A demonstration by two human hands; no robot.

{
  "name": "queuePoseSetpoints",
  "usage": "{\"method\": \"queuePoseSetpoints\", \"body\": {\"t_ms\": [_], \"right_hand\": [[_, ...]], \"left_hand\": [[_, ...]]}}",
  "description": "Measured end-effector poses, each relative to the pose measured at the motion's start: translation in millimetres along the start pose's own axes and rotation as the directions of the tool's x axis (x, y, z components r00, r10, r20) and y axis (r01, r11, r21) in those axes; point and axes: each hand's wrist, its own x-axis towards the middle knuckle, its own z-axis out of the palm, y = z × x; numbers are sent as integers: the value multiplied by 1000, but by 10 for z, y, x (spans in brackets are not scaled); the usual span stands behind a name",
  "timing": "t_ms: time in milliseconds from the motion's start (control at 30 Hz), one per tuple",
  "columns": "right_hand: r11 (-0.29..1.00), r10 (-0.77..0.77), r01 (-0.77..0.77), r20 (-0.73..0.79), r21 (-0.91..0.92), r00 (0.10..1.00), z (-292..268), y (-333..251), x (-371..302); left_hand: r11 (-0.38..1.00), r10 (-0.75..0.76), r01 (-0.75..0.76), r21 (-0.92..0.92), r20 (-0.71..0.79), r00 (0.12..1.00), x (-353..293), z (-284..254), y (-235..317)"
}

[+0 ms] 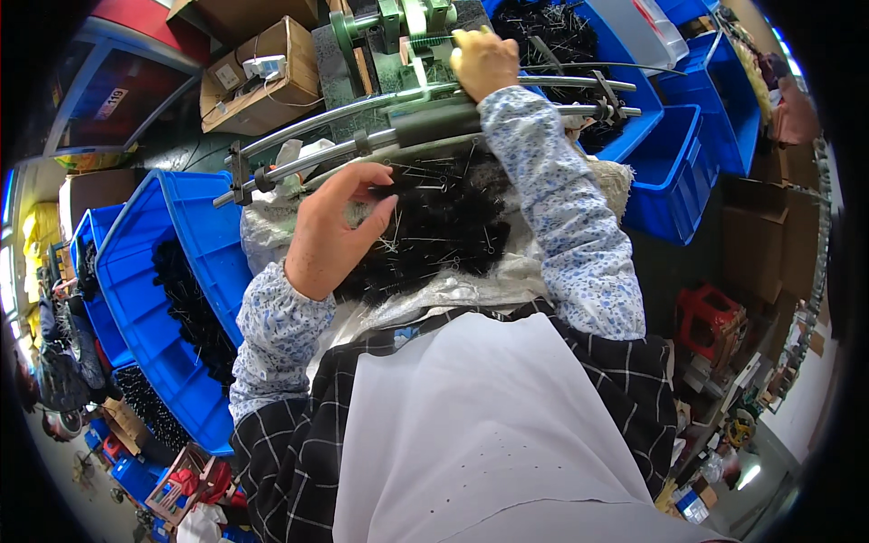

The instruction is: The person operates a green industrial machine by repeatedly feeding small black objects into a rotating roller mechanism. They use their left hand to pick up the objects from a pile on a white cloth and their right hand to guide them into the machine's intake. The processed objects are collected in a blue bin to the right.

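Observation:
My right hand (486,65) is closed at the green machine (412,23), its fingertips beside a thin, green-looking coiled piece (431,42); what they grip is hidden. My left hand (337,226) hovers over the near side of a pile of small black wire brushes (434,226), thumb and forefinger apart. Dark bristles show between those fingertips, but they seem to belong to the pile. Thin metal wires, some with looped ends, stick out of the pile. It lies on a whitish woven sack (471,291) across my lap.
Curved metal rails (339,149) run between me and the machine. A blue bin (176,271) with black brushes stands at left. More black brushes fill a blue bin (625,50) at far right, beside another blue bin (674,185). A cardboard box (262,81) sits far left; a red stool (709,321) stands right.

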Motion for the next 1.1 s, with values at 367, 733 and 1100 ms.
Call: {"method": "queuePoseSetpoints", "body": {"t_ms": [367,733,1100], "right_hand": [[989,-124,112,122,94,985,-12,897,267],[677,-392,-23,387,736,834,-1144,-59,-676],[996,-47,40,-75,-84,996,-151,308,-71]], "left_hand": [[1000,-6,8,-27,88,996,193,97,-56],[984,102,-116,-138,-103,989,492,419,-205],[744,155,-467,478,557,816,232,766,-539]]}}
